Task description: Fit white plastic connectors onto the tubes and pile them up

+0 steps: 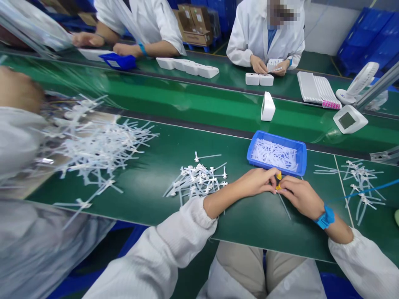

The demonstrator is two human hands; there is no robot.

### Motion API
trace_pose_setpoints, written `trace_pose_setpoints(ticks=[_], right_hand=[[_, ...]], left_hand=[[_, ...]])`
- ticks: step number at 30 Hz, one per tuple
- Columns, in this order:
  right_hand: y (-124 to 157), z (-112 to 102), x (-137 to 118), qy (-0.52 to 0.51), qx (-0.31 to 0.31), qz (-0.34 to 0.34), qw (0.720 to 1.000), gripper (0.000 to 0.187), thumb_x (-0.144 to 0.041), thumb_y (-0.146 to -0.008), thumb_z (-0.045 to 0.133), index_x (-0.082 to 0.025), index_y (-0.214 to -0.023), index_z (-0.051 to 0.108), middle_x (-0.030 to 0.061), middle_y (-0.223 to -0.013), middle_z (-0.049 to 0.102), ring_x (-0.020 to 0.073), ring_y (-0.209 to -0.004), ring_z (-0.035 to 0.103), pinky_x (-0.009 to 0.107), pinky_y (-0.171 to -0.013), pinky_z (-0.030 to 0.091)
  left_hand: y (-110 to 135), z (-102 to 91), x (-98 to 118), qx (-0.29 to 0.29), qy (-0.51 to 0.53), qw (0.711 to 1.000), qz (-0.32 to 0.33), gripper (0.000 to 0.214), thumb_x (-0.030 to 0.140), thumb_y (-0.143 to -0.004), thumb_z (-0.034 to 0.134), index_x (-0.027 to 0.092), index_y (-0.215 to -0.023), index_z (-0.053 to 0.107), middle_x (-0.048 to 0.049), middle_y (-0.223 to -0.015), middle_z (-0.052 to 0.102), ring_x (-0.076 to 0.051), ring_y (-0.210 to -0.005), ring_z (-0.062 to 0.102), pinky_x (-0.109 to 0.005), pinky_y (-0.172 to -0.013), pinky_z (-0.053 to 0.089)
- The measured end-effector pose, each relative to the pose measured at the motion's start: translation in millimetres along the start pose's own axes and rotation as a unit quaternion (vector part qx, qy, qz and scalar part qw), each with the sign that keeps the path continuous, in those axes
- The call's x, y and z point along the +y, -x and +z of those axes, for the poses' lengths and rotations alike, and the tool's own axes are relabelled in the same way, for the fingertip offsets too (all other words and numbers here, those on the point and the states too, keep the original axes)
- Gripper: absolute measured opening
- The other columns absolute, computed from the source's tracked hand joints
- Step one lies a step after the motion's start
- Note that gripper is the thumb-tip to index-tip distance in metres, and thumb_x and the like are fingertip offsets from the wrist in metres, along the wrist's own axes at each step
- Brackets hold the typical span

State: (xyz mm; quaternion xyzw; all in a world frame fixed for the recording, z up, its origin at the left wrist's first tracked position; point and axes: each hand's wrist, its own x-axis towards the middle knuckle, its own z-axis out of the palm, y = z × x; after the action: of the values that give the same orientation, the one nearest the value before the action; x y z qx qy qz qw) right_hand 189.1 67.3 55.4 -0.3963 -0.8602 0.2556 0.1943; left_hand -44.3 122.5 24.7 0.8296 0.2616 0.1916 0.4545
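My left hand (257, 182) and my right hand (299, 195) meet on the green table just in front of a blue tray (301, 160) of thin clear plastic parts. Both have their fingers pinched together around a small yellow piece (278, 181) between them. A thin clear tube (284, 206) runs from under my right hand toward me. A blue band (325, 217) is on my right wrist. To the left of my left hand lies a pile of white T-shaped plastic parts (198, 179).
More white parts lie scattered at the right (360, 180) and in a large heap at the left (93, 143), partly behind a clear plastic bag (28, 224). A white device (267, 106) stands on the conveyor belt. Two people in white coats work across the belt.
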Motion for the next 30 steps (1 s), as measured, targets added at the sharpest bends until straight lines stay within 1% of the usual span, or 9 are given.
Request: trace_pose_setpoints(ticks=[3, 5, 10, 13, 17, 20, 24, 27, 30], right_hand=[[0, -2, 1, 0.002, -0.006, 0.006, 1.000, 0.022, -0.024, -0.110, 0.056, -0.023, -0.094, 0.071, 0.0058, -0.098, 0.075, 0.0214, -0.090, 0.072, 0.033, -0.082, 0.057], [2, -2, 2, -0.009, -0.003, 0.014, 1.000, 0.018, -0.024, -0.109, 0.059, -0.023, -0.097, 0.072, 0.0065, -0.102, 0.075, 0.0218, -0.092, 0.073, 0.033, -0.083, 0.058], [8, 1, 4, -0.078, 0.014, 0.044, 0.996, 0.008, -0.024, -0.106, 0.063, -0.024, -0.105, 0.071, 0.0076, -0.113, 0.074, 0.0205, -0.094, 0.075, 0.032, -0.084, 0.062], [9, 1, 3, -0.080, 0.014, 0.048, 0.996, 0.007, -0.026, -0.107, 0.062, -0.023, -0.106, 0.069, 0.0078, -0.112, 0.073, 0.0202, -0.093, 0.074, 0.032, -0.085, 0.062], [9, 4, 2, -0.039, 0.017, 0.038, 0.998, 0.017, -0.033, -0.111, 0.058, -0.024, -0.103, 0.068, 0.0072, -0.105, 0.072, 0.0218, -0.093, 0.071, 0.034, -0.084, 0.058], [9, 7, 2, -0.032, 0.022, 0.024, 0.999, 0.024, -0.036, -0.114, 0.051, -0.025, -0.100, 0.067, 0.0066, -0.102, 0.072, 0.0223, -0.096, 0.071, 0.033, -0.085, 0.057], [8, 11, 4, -0.025, 0.021, 0.019, 0.999, 0.031, -0.040, -0.115, 0.047, -0.025, -0.097, 0.067, 0.0055, -0.099, 0.072, 0.0216, -0.091, 0.071, 0.031, -0.080, 0.057], [7, 12, 5, -0.020, 0.023, 0.018, 0.999, 0.035, -0.043, -0.115, 0.046, -0.025, -0.094, 0.067, 0.0049, -0.097, 0.072, 0.0212, -0.088, 0.071, 0.030, -0.077, 0.056], [5, 12, 5, -0.017, 0.013, 0.014, 1.000, 0.039, -0.046, -0.115, 0.046, -0.026, -0.089, 0.067, 0.0039, -0.093, 0.072, 0.0206, -0.085, 0.072, 0.029, -0.075, 0.056]], left_hand=[[0, -0.3, 0, -0.005, 0.006, 1.000, -0.007, 0.039, 0.026, -0.097, 0.084, 0.024, -0.124, 0.055, 0.0004, -0.104, 0.080, -0.019, -0.092, 0.075, -0.024, -0.078, 0.047], [0, -0.6, 0, -0.007, 0.005, 1.000, -0.008, 0.038, 0.026, -0.098, 0.083, 0.024, -0.124, 0.056, 0.0000, -0.105, 0.080, -0.019, -0.093, 0.075, -0.024, -0.079, 0.047], [1, -2.1, 2, -0.007, 0.005, 1.000, -0.001, 0.038, 0.022, -0.097, 0.083, 0.023, -0.123, 0.057, -0.0003, -0.106, 0.080, -0.018, -0.093, 0.075, -0.024, -0.079, 0.047], [1, -2.4, 2, -0.010, 0.012, 1.000, 0.000, 0.037, 0.022, -0.097, 0.083, 0.023, -0.123, 0.057, 0.0003, -0.104, 0.079, -0.018, -0.092, 0.075, -0.023, -0.078, 0.046], [1, -1.9, 1, -0.014, 0.015, 1.000, 0.004, 0.036, 0.021, -0.098, 0.082, 0.023, -0.124, 0.058, -0.0002, -0.105, 0.079, -0.017, -0.092, 0.075, -0.022, -0.078, 0.047], [0, -1.4, -1, -0.011, 0.007, 1.000, 0.005, 0.039, 0.024, -0.095, 0.086, 0.022, -0.123, 0.059, -0.0001, -0.103, 0.080, -0.017, -0.089, 0.074, -0.021, -0.075, 0.046], [0, -0.4, -2, -0.011, -0.010, 1.000, -0.004, 0.039, 0.025, -0.094, 0.087, 0.022, -0.122, 0.060, -0.0003, -0.103, 0.080, -0.016, -0.084, 0.073, -0.021, -0.072, 0.045], [0, 0.3, -3, -0.012, -0.021, 1.000, -0.010, 0.038, 0.025, -0.096, 0.086, 0.023, -0.124, 0.060, -0.0004, -0.106, 0.080, -0.016, -0.088, 0.075, -0.021, -0.073, 0.046], [-1, 1.2, -5, -0.014, -0.034, 0.999, -0.013, 0.042, 0.024, -0.095, 0.087, 0.024, -0.125, 0.059, 0.0003, -0.106, 0.080, -0.016, -0.089, 0.076, -0.021, -0.072, 0.046]])
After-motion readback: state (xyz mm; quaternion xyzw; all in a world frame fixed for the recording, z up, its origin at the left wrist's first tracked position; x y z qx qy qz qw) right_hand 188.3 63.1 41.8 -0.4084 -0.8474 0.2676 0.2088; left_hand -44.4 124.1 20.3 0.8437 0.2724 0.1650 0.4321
